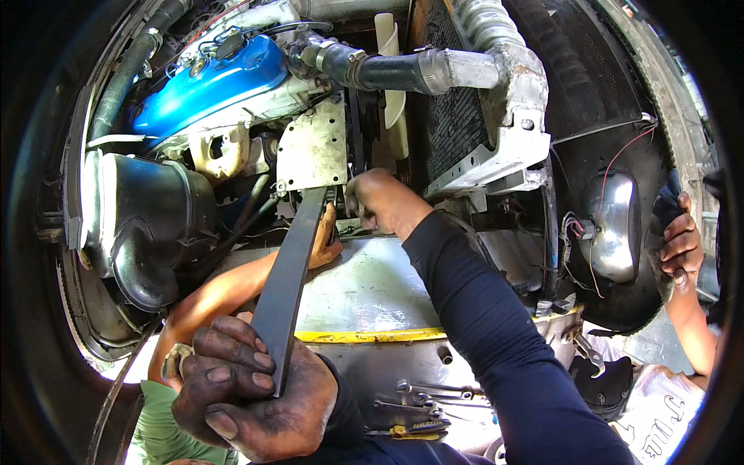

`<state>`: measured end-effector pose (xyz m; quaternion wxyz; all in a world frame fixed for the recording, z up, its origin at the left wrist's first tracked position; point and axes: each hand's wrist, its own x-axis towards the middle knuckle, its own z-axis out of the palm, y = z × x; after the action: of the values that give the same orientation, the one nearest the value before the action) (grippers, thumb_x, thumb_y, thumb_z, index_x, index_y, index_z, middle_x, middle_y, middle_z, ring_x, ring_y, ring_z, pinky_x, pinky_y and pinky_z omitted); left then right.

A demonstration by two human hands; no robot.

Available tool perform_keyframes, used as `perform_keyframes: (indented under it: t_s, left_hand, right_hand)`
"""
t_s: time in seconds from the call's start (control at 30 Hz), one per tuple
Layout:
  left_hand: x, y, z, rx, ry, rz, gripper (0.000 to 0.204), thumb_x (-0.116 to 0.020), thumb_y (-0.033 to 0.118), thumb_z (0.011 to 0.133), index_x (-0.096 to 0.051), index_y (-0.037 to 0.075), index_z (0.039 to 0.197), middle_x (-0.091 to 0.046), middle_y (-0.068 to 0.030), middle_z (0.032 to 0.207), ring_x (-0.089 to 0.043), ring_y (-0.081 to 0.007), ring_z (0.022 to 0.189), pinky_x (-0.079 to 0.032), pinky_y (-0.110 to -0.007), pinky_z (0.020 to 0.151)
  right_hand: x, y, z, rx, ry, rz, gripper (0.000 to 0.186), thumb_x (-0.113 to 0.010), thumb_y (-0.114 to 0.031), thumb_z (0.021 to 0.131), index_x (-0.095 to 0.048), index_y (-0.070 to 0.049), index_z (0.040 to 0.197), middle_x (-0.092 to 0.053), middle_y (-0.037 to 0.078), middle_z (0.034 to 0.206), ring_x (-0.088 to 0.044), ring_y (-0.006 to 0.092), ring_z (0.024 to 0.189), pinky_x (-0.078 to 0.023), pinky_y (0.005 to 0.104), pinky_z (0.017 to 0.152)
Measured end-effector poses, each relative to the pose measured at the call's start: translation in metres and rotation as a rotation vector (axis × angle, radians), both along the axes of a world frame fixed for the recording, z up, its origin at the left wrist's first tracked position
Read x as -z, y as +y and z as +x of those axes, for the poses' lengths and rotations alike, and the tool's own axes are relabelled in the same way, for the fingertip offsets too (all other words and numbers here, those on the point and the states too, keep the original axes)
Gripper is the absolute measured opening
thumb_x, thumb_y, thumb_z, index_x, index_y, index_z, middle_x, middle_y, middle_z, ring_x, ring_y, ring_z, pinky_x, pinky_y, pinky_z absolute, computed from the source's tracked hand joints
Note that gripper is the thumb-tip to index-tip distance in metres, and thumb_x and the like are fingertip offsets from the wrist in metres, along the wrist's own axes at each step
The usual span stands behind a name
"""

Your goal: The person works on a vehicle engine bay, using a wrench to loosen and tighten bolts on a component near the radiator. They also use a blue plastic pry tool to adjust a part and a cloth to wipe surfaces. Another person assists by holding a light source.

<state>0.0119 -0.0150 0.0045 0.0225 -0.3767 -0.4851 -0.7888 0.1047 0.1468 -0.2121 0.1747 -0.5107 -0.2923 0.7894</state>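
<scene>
My left hand (260, 399), smudged dark, is wrapped round the near end of a long flat metal bar (291, 287). The bar's far end meets the lower edge of a pale drilled metal plate (314, 147) on the engine's front side. Just right of that end is my right hand (384, 203), fingers curled in; whatever they grip is hidden. A co-worker's hand (325, 244) reaches up from the lower left, behind the bar and close under the plate.
Left of the plate are the blue-covered engine (217, 77) and a black canister (151, 217). A radiator (457, 124) with a thick hose (380, 70) stands right. Wrenches (434, 395) lie below the yellow-edged panel (372, 336). Another person's hand (680, 244) is at far right.
</scene>
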Motion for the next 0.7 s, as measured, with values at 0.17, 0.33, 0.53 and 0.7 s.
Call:
perform_keyframes:
  t_s: [0.17, 0.33, 0.53, 0.7]
  left_hand:
    - [-0.004, 0.003, 0.007, 0.040, -0.102, 0.061, 0.026, -0.050, 0.029, 0.093, -0.044, 0.012, 0.074, -0.035, -0.0004, 0.061, -0.038, -0.0155, 0.061, -0.033, -0.031, 0.060]
    - [-0.002, 0.019, 0.000, -0.059, 0.106, 0.223, 0.028, -0.055, 0.021, 0.097, -0.056, -0.003, 0.083, -0.036, 0.0006, 0.051, -0.038, -0.0122, 0.046, -0.034, -0.028, 0.047]
    - [-0.004, 0.017, 0.000, -0.014, 0.094, 0.194, 0.027, -0.054, 0.022, 0.095, -0.053, 0.000, 0.080, -0.036, 0.0001, 0.054, -0.037, -0.0129, 0.048, -0.033, -0.029, 0.049]
    - [-0.003, 0.009, 0.007, -0.002, -0.017, 0.093, 0.025, -0.051, 0.026, 0.092, -0.046, 0.009, 0.075, -0.034, -0.0001, 0.059, -0.037, -0.0147, 0.055, -0.032, -0.030, 0.056]
  right_hand:
    - [-0.003, -0.014, -0.005, -0.265, -0.499, 0.435, 0.025, -0.053, -0.011, 0.089, -0.067, 0.008, 0.096, -0.071, 0.030, 0.095, -0.071, 0.0453, 0.087, -0.051, 0.0487, 0.074]
    - [-0.007, -0.034, 0.011, -0.596, -0.673, 0.657, 0.069, -0.052, -0.015, 0.092, -0.030, 0.012, 0.151, -0.064, 0.035, 0.125, -0.065, 0.0444, 0.116, -0.050, 0.0443, 0.101]
    - [-0.004, -0.036, 0.001, -0.625, -0.680, 0.697, 0.072, -0.055, -0.014, 0.091, -0.024, 0.009, 0.152, -0.066, 0.033, 0.117, -0.067, 0.0404, 0.108, -0.052, 0.0441, 0.096]
    - [-0.023, -0.016, -0.002, -0.171, -0.231, 0.174, 0.026, -0.053, -0.012, 0.090, -0.060, 0.007, 0.106, -0.064, 0.020, 0.084, -0.067, 0.0303, 0.075, -0.054, 0.0452, 0.067]
